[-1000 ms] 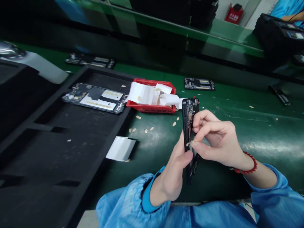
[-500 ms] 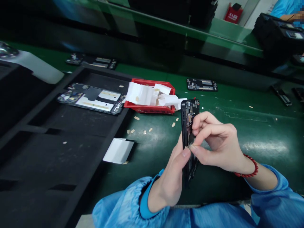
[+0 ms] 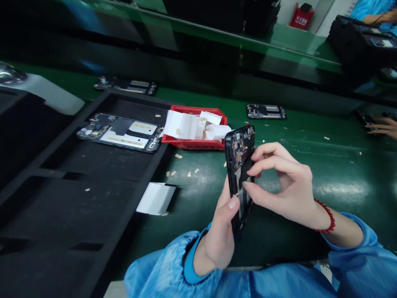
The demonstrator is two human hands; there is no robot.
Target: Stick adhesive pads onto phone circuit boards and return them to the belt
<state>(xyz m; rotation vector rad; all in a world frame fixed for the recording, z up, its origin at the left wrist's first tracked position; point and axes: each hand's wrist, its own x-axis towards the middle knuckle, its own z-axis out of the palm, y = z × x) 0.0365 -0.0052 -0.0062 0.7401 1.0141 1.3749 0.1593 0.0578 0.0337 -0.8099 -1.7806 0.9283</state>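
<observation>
An opened phone (image 3: 239, 159) with its circuit board bare stands nearly upright over the bench. My left hand (image 3: 218, 231) grips it along its left side, thumb on the lower edge and the other fingers mostly hidden behind. Close to the phone's inner face is my right hand (image 3: 281, 186), thumb and fingers bent and apart. Whether its fingertips touch the phone I cannot tell. Left of the phone, a red bin (image 3: 195, 144) holds white paper strips (image 3: 184, 124). Nearer to me lies a folded white sheet (image 3: 156, 198).
A black tray (image 3: 102, 174) at left bears another opened phone (image 3: 120, 134). More lie behind the tray (image 3: 130, 86) and at the back (image 3: 266, 111). Small tan scraps (image 3: 178, 156) dot the green bench. At far right, a co-worker's hand (image 3: 386, 126) touches a dark phone part.
My right thumb and finger have come apart from their pinch at the phone. The phone has shifted left, its inner face turned more into view. A co-worker's hand has appeared at far right.
</observation>
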